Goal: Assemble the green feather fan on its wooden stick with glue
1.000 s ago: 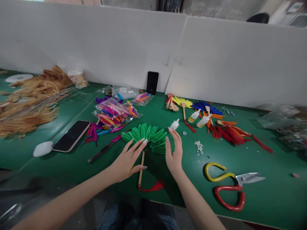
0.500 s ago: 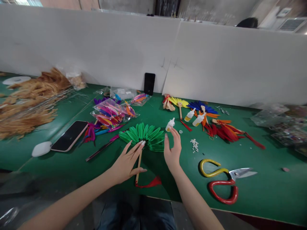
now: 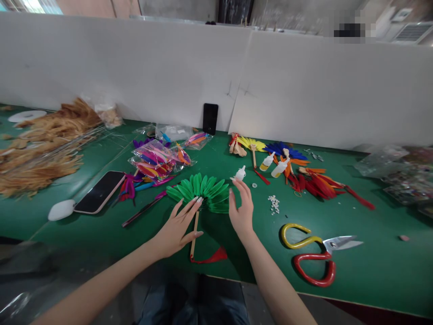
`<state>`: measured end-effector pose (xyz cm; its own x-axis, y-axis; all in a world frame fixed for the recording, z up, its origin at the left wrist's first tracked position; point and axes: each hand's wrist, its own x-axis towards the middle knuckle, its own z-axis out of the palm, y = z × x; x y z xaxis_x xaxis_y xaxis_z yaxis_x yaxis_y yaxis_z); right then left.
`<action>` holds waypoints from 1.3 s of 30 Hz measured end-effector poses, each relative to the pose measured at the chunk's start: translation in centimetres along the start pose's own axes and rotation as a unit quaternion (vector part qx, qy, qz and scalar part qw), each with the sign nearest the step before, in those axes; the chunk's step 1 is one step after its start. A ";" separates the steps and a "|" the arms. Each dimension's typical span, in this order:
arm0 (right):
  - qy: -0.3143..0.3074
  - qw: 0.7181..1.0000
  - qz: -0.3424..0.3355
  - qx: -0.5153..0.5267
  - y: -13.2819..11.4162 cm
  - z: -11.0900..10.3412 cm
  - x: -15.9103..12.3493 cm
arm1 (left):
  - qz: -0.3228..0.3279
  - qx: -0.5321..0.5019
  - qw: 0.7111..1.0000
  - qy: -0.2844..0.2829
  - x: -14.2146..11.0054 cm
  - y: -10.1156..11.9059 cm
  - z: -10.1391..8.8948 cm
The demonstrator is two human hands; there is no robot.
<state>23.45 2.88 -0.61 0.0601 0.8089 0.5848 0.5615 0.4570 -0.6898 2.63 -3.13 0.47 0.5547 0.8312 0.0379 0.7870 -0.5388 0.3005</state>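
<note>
A green feather fan lies spread on the green table, its wooden handle pointing toward me with a red tassel at the end. My left hand rests with stretched fingers over the base of the feathers, hiding where they meet the handle. At the fan's right edge my right hand is raised with thumb and fingers apart and curved, nothing visible between them. Just behind its fingertips stands a small white glue bottle, partly covered by them. Whether the right fingertips touch the feathers or bottle I cannot tell.
Scissors with yellow and red handles lie right, near small white beads. Behind are two glue bottles, a yellow fan and a blue fan. Left are bagged feathers and a phone. A white board closes the back.
My right hand has shifted slightly left, its fingers a little closer to the fan's right edge. The left hand stays on the feather base; the view has shifted slightly.
</note>
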 end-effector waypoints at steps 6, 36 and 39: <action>-0.167 0.976 -0.087 -0.110 0.1 0.7 -0.8 | 0.002 0.002 1.000 0.005 0.0 -0.1 0.2; -0.245 0.945 -0.133 -0.171 -0.4 1.1 -1.4 | -0.022 0.000 0.998 0.060 -1.1 0.5 0.2; -0.218 0.957 -0.115 -0.150 -0.1 0.9 -1.2 | -0.017 0.048 0.997 0.065 -1.5 0.9 0.6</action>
<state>22.56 2.20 -1.63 -0.4076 0.8070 0.4273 0.7336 0.5680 -0.3730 2.67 -4.93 0.07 0.4928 0.8562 0.1552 0.8298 -0.5160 0.2122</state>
